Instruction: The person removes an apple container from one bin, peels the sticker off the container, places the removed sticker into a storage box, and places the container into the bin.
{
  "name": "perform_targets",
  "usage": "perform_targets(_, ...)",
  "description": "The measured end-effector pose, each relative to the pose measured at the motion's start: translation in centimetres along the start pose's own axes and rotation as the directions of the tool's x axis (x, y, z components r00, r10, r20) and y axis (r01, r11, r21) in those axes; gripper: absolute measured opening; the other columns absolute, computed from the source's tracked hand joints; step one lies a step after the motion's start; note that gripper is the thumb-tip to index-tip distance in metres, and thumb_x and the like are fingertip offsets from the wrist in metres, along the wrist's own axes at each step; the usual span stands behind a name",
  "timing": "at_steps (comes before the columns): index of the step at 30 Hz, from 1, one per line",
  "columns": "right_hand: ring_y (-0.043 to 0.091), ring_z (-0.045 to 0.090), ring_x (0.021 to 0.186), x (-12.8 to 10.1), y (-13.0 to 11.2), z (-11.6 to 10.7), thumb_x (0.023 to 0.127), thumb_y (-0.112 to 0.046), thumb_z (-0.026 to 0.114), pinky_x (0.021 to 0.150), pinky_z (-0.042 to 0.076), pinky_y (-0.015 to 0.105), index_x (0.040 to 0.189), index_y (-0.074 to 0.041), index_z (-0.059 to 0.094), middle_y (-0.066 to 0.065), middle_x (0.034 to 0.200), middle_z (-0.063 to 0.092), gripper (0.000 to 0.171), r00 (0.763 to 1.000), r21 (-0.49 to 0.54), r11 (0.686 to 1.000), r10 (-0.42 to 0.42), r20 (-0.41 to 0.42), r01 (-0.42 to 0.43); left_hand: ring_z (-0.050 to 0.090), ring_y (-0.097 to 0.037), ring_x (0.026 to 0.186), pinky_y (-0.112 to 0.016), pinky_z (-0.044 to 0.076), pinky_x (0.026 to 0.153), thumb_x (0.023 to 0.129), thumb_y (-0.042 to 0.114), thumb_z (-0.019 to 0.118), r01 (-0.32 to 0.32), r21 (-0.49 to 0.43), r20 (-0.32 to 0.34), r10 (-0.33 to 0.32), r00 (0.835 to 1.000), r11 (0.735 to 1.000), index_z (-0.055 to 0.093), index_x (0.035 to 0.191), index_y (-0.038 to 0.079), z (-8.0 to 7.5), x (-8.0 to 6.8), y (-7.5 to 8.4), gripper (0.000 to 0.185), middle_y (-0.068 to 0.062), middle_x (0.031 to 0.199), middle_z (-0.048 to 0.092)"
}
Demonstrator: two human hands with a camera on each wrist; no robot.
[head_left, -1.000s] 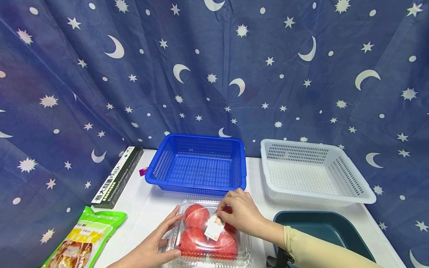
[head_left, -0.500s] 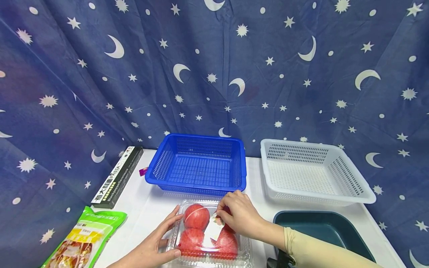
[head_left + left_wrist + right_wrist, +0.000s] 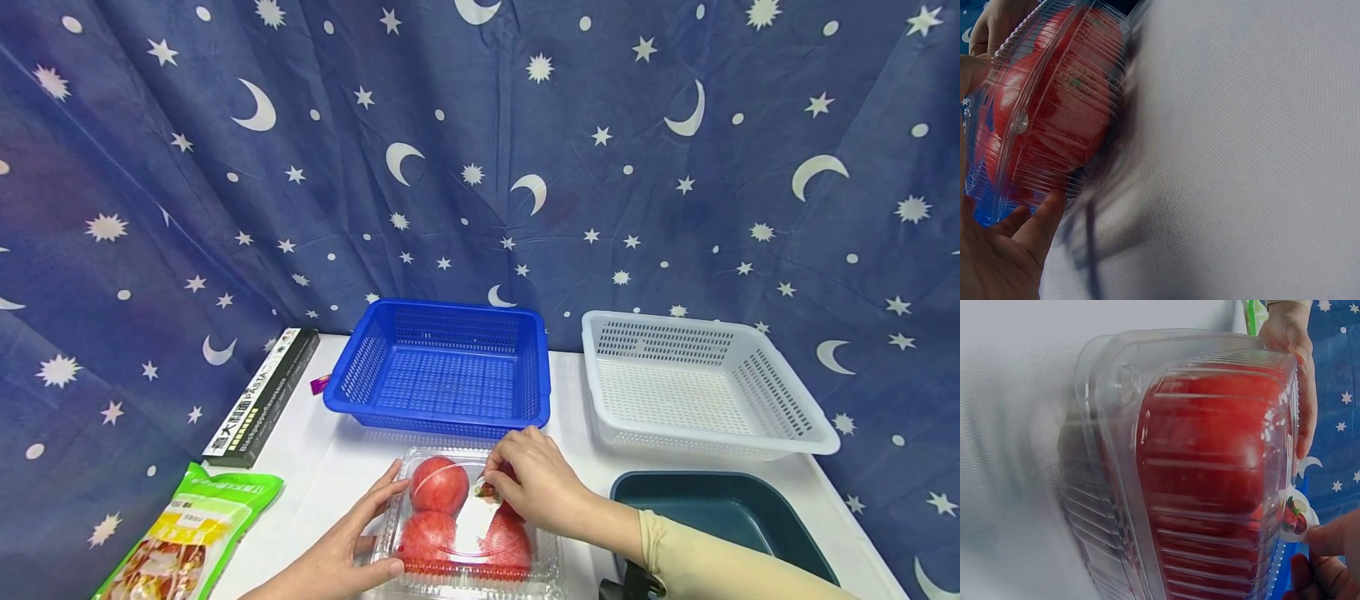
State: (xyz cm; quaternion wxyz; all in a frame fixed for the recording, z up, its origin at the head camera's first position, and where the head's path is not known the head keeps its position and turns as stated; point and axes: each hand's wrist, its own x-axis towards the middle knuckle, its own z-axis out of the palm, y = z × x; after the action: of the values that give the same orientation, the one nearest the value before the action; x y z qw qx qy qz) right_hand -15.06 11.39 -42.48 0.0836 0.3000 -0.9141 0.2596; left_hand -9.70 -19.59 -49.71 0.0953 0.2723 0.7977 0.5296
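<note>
Label [image 3: 474, 521] has curled farther up from clear container [image 3: 543, 550] since earlier frames. Your right hand [image 3: 536, 479]: fingers closed, pinching its picture end. Your left hand [image 3: 348, 542]: fingers spread, touching container's left side. Container sits on white-covered bench [image 3: 300, 500], before blue basket [image 3: 442, 418]; shiny red fruits [image 3: 438, 485] inside.

I remotely viewed an apparently staged setting, room type unclear: a blue moon-and-star curtain [image 3: 480, 133] hung behind a white-covered tabletop [image 3: 300, 442] bearing a pasta box [image 3: 262, 400].
</note>
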Motion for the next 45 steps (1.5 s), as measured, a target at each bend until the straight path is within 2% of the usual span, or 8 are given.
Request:
perform_targets(6,0.008,0.048,0.088,0.0,-0.2,-0.2,0.089,-0.016,0.077,0.082,0.041,0.034,0.084,-0.023,0.065,-0.018,0.084,0.058,0.014,1.000,0.008,1.000,-0.008,-0.002,0.008,0.030,-0.002,0.143,-0.048,0.055,0.093,0.093,0.014,0.073,0.010,-0.005,0.003,-0.010,1.000,1.000,0.032,0.159,0.018,0.0,0.0,0.0,0.078,-0.012,0.171,0.008)
perform_targets(11,0.008,0.047,0.088,0.0,-0.2,-0.3,0.090,-0.015,0.077,0.082,0.041,0.033,0.084,-0.024,0.065,-0.018,0.084,0.057,0.015,1.000,0.021,1.000,-0.018,-0.005,0.018,0.029,0.000,0.143,-0.043,0.054,0.094,0.093,0.015,0.073,0.017,-0.010,0.004,-0.017,1.000,1.000,0.032,0.159,0.019,0.0,0.0,0.0,0.078,-0.011,0.171,0.008)
perform_targets(19,0.007,0.046,0.087,0.0,-0.5,-0.7,0.090,-0.015,0.077,0.082,0.040,0.032,0.084,-0.024,0.064,-0.019,0.084,0.056,0.017,1.000,0.035,0.999,-0.027,-0.002,0.027,0.031,-0.002,0.143,-0.036,0.054,0.092,0.092,0.013,0.074,-0.013,-0.007,-0.003,0.013,1.000,1.000,0.033,0.159,0.016,0.0,0.0,-0.1,0.078,-0.012,0.171,0.008)
perform_targets(26,0.007,0.045,0.087,0.0,-0.8,-0.9,0.090,-0.014,0.077,0.082,0.040,0.031,0.083,-0.025,0.063,-0.020,0.083,0.055,0.018,1.000,0.046,0.999,-0.028,0.001,0.028,0.031,-0.005,0.144,-0.036,0.053,0.093,0.093,0.014,0.074,0.009,-0.013,0.003,-0.009,1.000,1.000,0.032,0.159,0.018,0.0,0.0,-0.1,0.079,-0.011,0.172,0.008)
perform_targets(35,0.006,0.045,0.088,-0.1,-0.9,-1.2,0.091,-0.013,0.075,0.081,0.040,0.030,0.083,-0.026,0.063,-0.022,0.084,0.055,0.019,0.999,0.066,0.997,-0.047,-0.015,0.048,0.032,-0.008,0.144,-0.035,0.053,0.091,0.093,0.013,0.074,-0.032,-0.002,0.003,0.032,0.999,0.999,0.031,0.159,0.015,0.0,0.0,-0.1,0.079,-0.013,0.171,0.008)
perform_targets(38,0.007,0.046,0.089,-0.1,-0.9,-1.2,0.091,-0.013,0.075,0.082,0.041,0.031,0.083,-0.026,0.063,-0.022,0.085,0.055,0.019,0.999,0.070,0.996,-0.046,-0.017,0.047,0.033,-0.013,0.145,-0.038,0.054,0.091,0.093,0.013,0.074,-0.013,-0.002,0.005,0.013,1.000,1.000,0.031,0.160,0.017,-0.1,0.0,0.0,0.079,-0.013,0.171,0.008)
perform_targets(42,0.008,0.046,0.090,-0.1,-1.0,-1.4,0.091,-0.013,0.075,0.083,0.041,0.032,0.084,-0.025,0.063,-0.021,0.086,0.055,0.019,0.999,0.080,0.996,-0.037,-0.013,0.037,0.035,-0.029,0.145,-0.048,0.056,0.091,0.092,0.014,0.074,0.019,-0.004,0.003,-0.019,1.000,1.000,0.031,0.160,0.019,-0.1,0.0,0.0,0.080,-0.011,0.171,0.008)
perform_targets(45,0.008,0.046,0.090,-0.2,-1.1,-1.6,0.091,-0.013,0.075,0.084,0.041,0.032,0.085,-0.025,0.062,-0.021,0.086,0.054,0.019,1.000,0.087,0.996,-0.027,-0.006,0.027,0.035,-0.038,0.144,-0.054,0.056,0.090,0.092,0.013,0.074,0.018,-0.003,0.003,-0.018,1.000,1.000,0.031,0.160,0.018,-0.1,0.0,0.0,0.080,-0.012,0.171,0.008)
